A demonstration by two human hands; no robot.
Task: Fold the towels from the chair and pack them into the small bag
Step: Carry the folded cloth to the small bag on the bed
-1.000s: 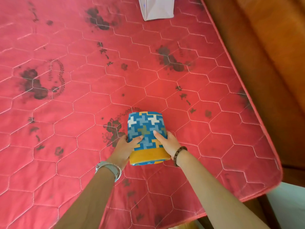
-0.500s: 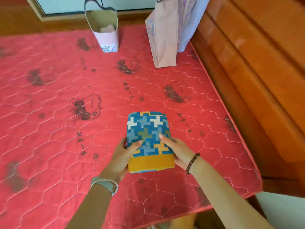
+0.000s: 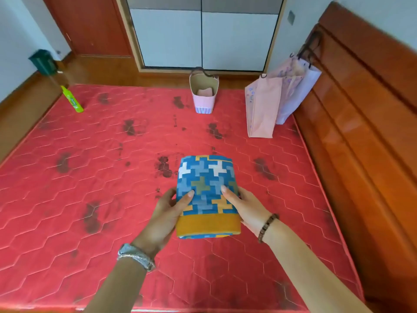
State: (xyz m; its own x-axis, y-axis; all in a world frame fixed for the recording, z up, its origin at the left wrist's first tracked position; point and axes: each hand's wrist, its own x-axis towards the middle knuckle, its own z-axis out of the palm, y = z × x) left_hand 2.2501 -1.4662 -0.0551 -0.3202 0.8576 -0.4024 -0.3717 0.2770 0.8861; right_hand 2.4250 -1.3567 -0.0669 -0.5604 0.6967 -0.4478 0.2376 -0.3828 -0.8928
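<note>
A folded towel point(image 3: 206, 184) with a blue, white and yellow cross pattern and an orange band is held above the red mattress point(image 3: 90, 177). My left hand point(image 3: 168, 211) grips its left side with the thumb on top. My right hand point(image 3: 246, 205) grips its right side the same way. The small pink bag point(image 3: 203, 103) stands open at the far edge of the mattress, with something pale inside it. No chair is in view.
Two taller paper bags, pink point(image 3: 260, 111) and lilac point(image 3: 293, 96), stand at the far right by the wooden headboard point(image 3: 361, 132). A green bottle point(image 3: 72, 99) lies at the far left corner. White wardrobe doors point(image 3: 203, 39) and a green bin point(image 3: 42, 62) are beyond.
The view has tilted up, revealing the far edge of the mattress, the bags and the wardrobe. Both hands keep hold of the folded towel, lifted slightly forward.
</note>
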